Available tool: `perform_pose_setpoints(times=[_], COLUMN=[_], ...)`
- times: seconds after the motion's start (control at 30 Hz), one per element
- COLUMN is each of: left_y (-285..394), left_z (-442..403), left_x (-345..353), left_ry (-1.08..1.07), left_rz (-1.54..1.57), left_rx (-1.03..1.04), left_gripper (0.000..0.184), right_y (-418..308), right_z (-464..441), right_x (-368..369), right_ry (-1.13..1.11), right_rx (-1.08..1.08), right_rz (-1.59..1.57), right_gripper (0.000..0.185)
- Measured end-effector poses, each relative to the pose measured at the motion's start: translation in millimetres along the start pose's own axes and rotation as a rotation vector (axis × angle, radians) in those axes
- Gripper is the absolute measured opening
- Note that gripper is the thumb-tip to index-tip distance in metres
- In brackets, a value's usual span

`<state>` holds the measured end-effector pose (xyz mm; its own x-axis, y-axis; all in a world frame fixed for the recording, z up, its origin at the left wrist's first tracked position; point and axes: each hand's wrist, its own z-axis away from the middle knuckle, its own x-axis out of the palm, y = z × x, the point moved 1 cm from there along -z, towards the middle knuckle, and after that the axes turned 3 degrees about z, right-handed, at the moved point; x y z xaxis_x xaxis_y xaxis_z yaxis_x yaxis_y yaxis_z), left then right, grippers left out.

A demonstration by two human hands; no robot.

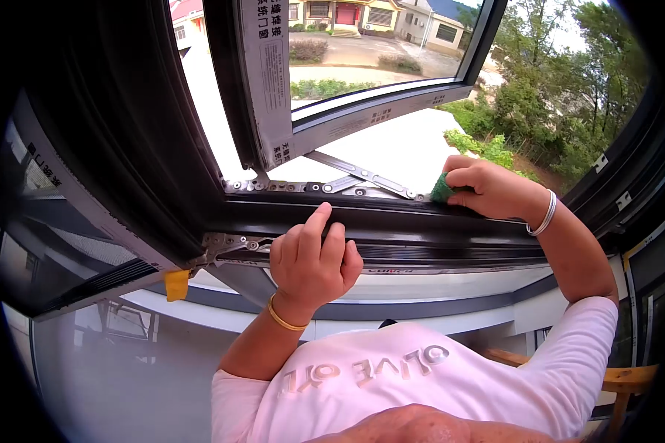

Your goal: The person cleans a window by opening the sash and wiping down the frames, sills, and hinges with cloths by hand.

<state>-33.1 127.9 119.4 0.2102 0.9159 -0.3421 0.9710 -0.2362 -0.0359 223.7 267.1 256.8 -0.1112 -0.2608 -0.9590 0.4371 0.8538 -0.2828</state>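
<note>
My right hand point(488, 184) pinches a green scouring pad point(442, 190) between thumb and fingers, against the outer edge of the black window frame point(377, 216). My left hand point(312, 258) holds nothing. Its index finger points outward, with the fingertip at the frame, while the other fingers are partly bent. Just beyond that fingertip, a metal friction hinge point(362, 176) runs along the sill and links to the window sash point(369, 120), which stands swung outward. Where the pad meets the frame is partly hidden by my right fingers.
An inner sash point(103, 214) opens inward at the left, its metal hinge point(233, 244) below the frame and a yellow piece point(176, 285) at its corner. Metal catches point(623, 200) sit on the right jamb. Behind my right arm is a wooden piece of furniture point(629, 378).
</note>
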Motion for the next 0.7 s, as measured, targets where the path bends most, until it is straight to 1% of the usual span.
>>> perform_pose_setpoints(times=[0.07, 0.1, 0.13, 0.2, 0.27, 0.33, 0.4, 0.47, 0.53, 0.57, 0.6, 0.67, 0.7], left_y=[1.1, 0.1, -0.3, -0.6, -1.7, -4.1, -4.6, -4.0, -4.2, -5.0, -5.6, -7.1, -8.1], left_z=[-0.2, 1.9, 1.8, 2.0, 3.6, 4.4, 3.0, 1.6, 1.0, 1.9, 2.7, 1.8, 0.7], left_x=[-0.2, 2.7, 2.1, -0.1, -0.7, -0.6, -0.6, -0.4, -0.5, -0.6, -0.8, -0.6, -1.9], left_ry=[0.024, 0.054, 0.044, 0.029, 0.004, -0.018, -0.028, -0.035, -0.035, -0.04, -0.037, -0.022, -0.029], left_rz=[0.006, 0.016, -0.005, 0.005, -0.005, 0.001, 0.015, 0.02, 0.002, 0.009, 0.023, 0.037, 0.035], left_rx=[-0.011, -0.019, -0.02, -0.031, -0.031, -0.055, -0.059, -0.072, -0.058, -0.055, -0.041, -0.028, -0.017], left_gripper=[0.02, 0.02, 0.02, 0.021, 0.021, 0.021, 0.021, 0.02, 0.021, 0.021, 0.022, 0.023, 0.024], right_y=[-16.6, -28.9, -40.5, -66.8, -77.0, -62.3, -48.1, -57.1, -68.2, -63.7, -64.4, -66.0, -67.0], right_z=[-23.2, -38.6, -55.7, -88.0, -107.4, -106.2, -88.7, -83.7, -96.0, -106.6, -112.9, -123.6, -116.7], right_x=[-0.6, -3.4, -5.0, 0.2, 21.8, 22.3, 7.6, 2.6, 7.7, 20.5, 24.1, 23.8, 19.6], right_ry=[0.141, 0.17, 0.2, 0.182, 0.039, 0.044, -0.141, -0.189, -0.274, -0.085, -0.083, -0.105, -0.162], right_rx=[0.005, -0.022, -0.101, -0.228, -0.211, -0.195, -0.045, -0.005, 0.073, -0.094, -0.084, -0.175, -0.111], right_rz=[-0.027, -0.001, 0.056, 0.08, 0.203, 0.219, 0.332, 0.354, 0.469, 0.418, 0.414, 0.358, 0.381], right_gripper=[0.018, 0.018, 0.02, 0.02, 0.019, 0.017, 0.016, 0.016, 0.017, 0.018, 0.018, 0.019, 0.018])
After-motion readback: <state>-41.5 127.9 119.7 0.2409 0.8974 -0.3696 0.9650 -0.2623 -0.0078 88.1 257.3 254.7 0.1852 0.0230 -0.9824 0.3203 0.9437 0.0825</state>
